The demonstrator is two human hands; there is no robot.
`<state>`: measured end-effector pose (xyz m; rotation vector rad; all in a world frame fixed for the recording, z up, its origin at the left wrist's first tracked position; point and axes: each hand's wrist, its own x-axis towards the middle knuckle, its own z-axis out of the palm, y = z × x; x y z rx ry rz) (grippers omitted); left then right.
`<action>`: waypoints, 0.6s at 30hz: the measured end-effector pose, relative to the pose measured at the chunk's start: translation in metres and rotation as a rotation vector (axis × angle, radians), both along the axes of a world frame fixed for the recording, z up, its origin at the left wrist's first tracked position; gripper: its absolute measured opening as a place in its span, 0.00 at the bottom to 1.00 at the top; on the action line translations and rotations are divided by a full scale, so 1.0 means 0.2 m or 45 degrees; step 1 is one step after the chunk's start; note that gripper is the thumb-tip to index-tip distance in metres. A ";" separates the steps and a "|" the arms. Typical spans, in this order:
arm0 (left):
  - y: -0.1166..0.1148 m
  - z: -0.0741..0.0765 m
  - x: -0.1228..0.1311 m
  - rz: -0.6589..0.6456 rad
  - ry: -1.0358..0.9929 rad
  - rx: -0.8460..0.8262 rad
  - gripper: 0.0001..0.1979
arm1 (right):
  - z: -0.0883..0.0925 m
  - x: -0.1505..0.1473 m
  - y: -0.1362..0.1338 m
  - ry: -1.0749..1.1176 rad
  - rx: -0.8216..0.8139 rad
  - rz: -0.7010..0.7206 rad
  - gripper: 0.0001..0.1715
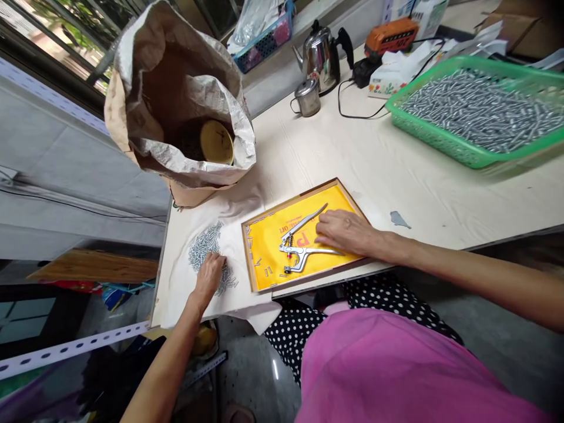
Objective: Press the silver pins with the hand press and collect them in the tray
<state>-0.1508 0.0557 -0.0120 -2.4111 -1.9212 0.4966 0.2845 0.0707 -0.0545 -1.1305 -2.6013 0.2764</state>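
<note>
My left hand (210,275) is at a pile of small silvery metal pins (205,245) on a white cloth, thumb and fingers pinched together. Anything between its fingertips is too small to make out. My right hand (346,234) rests over a shallow cardboard tray (259,288) with a yellow bottom, its fingers curled in and whatever they hold hidden. Beside those fingers lies a pair of silver hand pliers (299,254), handles spread apart and pointing right. Several loose pins (267,271) are scattered along the tray's left side.
A large open paper sack (198,176) with a yellow round container (217,143) stands behind the pile. A green basket (476,157) full of metal pins is at the right. At the back are a kettle (324,56), a metal cup (307,98) and an orange battery (392,36).
</note>
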 end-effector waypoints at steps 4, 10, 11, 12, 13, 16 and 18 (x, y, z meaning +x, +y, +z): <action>0.01 -0.01 -0.01 0.102 -0.067 0.052 0.15 | 0.00 -0.06 -0.14 -0.018 -0.188 0.069 0.14; 0.03 0.07 0.10 0.284 -0.347 0.272 0.12 | 0.00 -0.09 -0.09 -0.078 -0.253 -0.004 0.10; 0.03 0.08 0.16 0.361 -0.483 0.315 0.12 | 0.01 -0.08 -0.08 -0.057 -0.224 -0.004 0.11; 0.02 0.09 0.23 0.444 -0.644 0.329 0.13 | 0.02 -0.06 -0.07 -0.034 -0.187 -0.013 0.11; 0.00 0.09 0.31 0.529 -0.827 0.319 0.14 | 0.03 -0.04 -0.06 -0.016 -0.146 -0.035 0.12; -0.08 0.08 0.59 0.619 -1.323 0.065 0.18 | 0.06 0.02 -0.04 0.005 -0.015 -0.117 0.15; -0.14 0.04 0.77 0.563 -1.465 -0.161 0.17 | 0.08 0.07 -0.04 -0.007 0.046 -0.167 0.17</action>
